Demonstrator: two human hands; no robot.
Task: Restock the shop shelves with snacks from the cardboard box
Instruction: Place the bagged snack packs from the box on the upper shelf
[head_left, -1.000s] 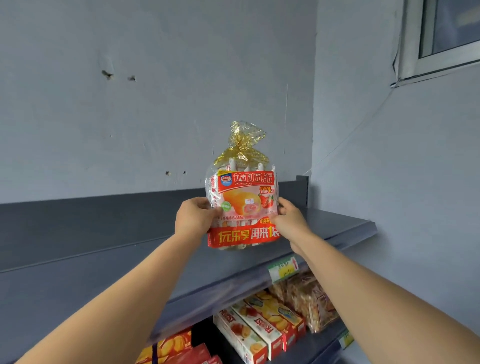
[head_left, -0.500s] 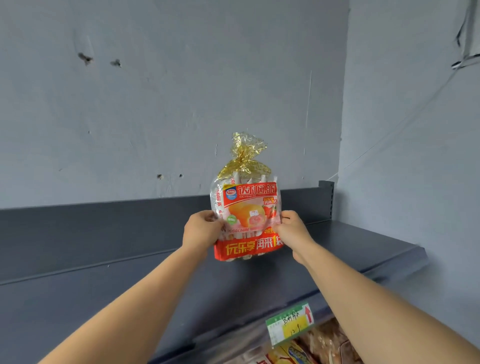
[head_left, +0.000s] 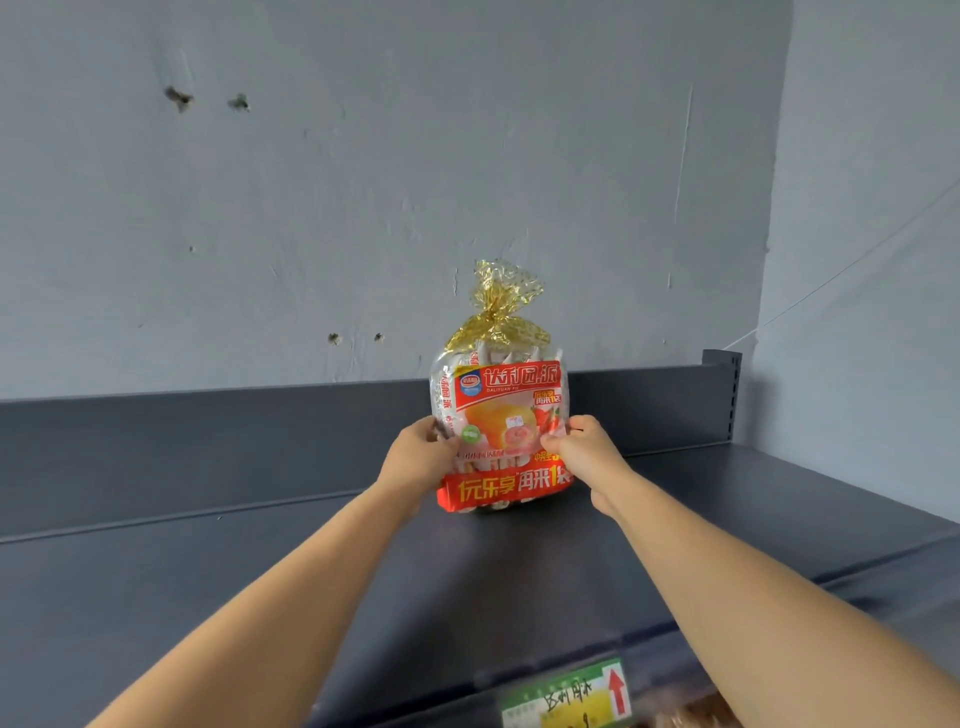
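Observation:
A clear snack bag (head_left: 498, 410) with a red label and a gold tie at its top stands upright on the dark grey top shelf (head_left: 260, 582), close to the shelf's back panel. My left hand (head_left: 418, 457) grips its left side and my right hand (head_left: 587, 452) pinches its right side, thumbs on the front. The bag's bottom edge touches the shelf surface. The cardboard box is out of view.
The shelf's raised back panel (head_left: 208, 441) runs along a pale blue wall (head_left: 363, 182). A side wall (head_left: 872, 260) closes the corner on the right. A green and yellow price tag (head_left: 569, 696) sits on the shelf's front lip.
Both hands carried the bag forward and down onto the top shelf. The view rose, and the lower shelf with its snack boxes dropped out of sight.

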